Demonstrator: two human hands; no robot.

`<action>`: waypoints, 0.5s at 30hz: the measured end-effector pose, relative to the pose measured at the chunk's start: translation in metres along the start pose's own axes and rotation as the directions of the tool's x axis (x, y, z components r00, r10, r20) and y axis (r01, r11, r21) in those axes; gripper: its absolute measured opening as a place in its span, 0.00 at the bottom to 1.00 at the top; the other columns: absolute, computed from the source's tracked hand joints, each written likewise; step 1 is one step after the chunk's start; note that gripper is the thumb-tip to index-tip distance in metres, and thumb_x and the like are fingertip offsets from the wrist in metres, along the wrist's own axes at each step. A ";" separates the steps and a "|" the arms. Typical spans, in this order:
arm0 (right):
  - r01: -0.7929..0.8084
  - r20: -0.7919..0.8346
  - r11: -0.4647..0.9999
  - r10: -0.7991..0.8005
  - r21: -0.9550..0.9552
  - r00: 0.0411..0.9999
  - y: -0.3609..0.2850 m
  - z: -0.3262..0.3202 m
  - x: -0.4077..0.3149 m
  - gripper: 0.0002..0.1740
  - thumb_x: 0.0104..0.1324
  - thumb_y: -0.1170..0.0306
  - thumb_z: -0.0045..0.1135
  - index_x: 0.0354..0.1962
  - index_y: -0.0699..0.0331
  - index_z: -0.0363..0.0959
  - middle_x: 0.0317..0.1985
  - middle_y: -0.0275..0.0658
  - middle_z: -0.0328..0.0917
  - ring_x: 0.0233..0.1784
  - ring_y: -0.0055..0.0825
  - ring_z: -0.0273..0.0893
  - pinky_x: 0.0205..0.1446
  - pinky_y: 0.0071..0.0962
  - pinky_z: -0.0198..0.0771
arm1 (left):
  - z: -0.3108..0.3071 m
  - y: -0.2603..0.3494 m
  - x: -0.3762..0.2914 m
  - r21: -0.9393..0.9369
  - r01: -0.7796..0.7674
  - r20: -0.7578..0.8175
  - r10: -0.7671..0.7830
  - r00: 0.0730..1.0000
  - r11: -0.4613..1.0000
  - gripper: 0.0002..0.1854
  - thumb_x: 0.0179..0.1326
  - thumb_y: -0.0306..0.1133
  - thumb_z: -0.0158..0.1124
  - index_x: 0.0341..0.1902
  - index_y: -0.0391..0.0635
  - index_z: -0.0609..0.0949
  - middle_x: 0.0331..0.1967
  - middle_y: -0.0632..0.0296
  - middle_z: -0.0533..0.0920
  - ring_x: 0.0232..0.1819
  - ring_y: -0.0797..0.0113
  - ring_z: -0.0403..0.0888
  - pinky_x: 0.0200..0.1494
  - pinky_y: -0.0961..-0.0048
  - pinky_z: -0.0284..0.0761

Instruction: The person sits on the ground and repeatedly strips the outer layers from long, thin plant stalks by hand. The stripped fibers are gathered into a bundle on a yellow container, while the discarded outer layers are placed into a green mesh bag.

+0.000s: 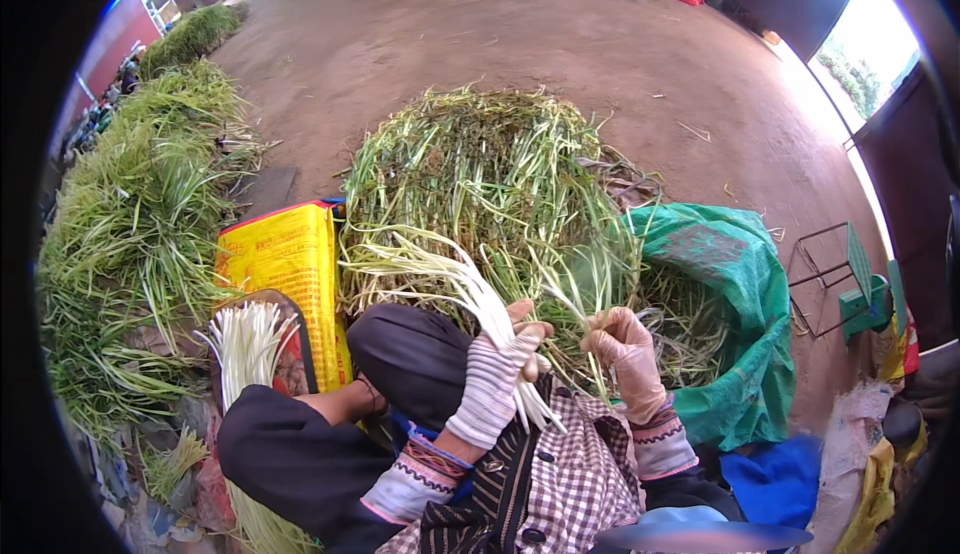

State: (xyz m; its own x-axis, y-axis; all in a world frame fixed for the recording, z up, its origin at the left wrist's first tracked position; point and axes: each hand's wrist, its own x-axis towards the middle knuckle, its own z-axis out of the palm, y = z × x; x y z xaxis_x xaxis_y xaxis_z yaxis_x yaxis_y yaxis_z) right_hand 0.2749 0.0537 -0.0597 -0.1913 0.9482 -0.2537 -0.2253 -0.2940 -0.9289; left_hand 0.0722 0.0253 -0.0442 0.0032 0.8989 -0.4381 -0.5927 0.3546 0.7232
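My left hand [504, 366], in a striped knit glove with bare-looking fingertips, is closed around a bunch of pale long-stemmed leafy vegetables [480, 291]. Their white ends stick out below the hand and the paler leaves fan up to the left. Just to its right, my right hand [621, 351], in a thin translucent glove, pinches a few green stalks [577, 302] between thumb and fingers. Beyond both hands lies a large heap of green and withered stalks [465, 171]. A neat bundle of white stems [247, 344] rests beside my knee at the left.
A yellow printed sack [285, 254] lies left of the heap. An open green woven sack [757, 276] with plant scraps is at the right, near a metal-framed stool [825, 276]. Long piles of greens [150, 201] line the left side. Brown floor [450, 43] extends beyond the heap.
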 end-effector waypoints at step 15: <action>0.056 0.061 0.998 -0.058 0.033 0.997 0.040 0.025 -0.020 0.07 0.70 0.69 0.61 0.41 0.61 0.73 0.38 0.30 0.77 0.35 0.14 0.70 0.40 0.17 0.66 | -0.016 -0.022 0.002 0.062 -0.009 -0.132 0.017 0.991 0.998 0.18 0.62 0.22 0.68 0.55 0.38 0.76 0.29 0.65 0.81 0.16 0.81 0.70 0.18 0.83 0.69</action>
State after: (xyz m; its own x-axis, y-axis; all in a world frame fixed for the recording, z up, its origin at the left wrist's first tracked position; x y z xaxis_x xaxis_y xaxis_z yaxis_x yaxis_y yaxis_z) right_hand 0.2460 0.0197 -0.0852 -0.2355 0.9545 -0.1829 -0.2669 -0.2445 -0.9322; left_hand 0.0725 0.0156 -0.0693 -0.1136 0.8629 -0.4925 -0.5415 0.3619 0.7589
